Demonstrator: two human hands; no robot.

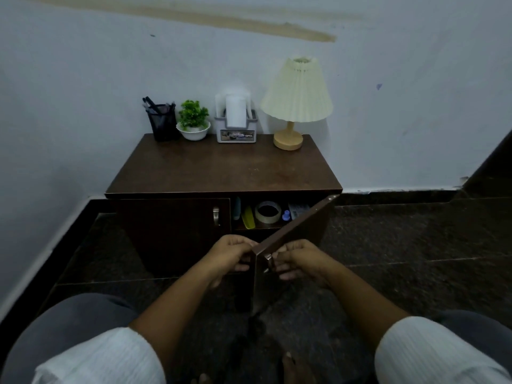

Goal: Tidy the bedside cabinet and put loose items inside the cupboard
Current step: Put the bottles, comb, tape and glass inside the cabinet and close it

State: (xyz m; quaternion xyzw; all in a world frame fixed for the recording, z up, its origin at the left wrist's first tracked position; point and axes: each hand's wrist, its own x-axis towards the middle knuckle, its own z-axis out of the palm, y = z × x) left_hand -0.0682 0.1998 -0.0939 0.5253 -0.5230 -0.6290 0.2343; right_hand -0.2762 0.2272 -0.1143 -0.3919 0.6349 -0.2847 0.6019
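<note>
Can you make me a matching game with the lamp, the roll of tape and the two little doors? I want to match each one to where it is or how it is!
Things
1. lamp
2. tape roll
3. left door
4. right door

Place or state
A. swung open
B. inside the cupboard
C. on the cabinet top
D. closed

Right pairs: 1-C, 2-B, 3-D, 4-A

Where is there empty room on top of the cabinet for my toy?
The whole front of the cabinet top is bare, up to the back row: pen holder, plant, napkin holder, lamp. That row is crowded; so is the open shelf.
</note>
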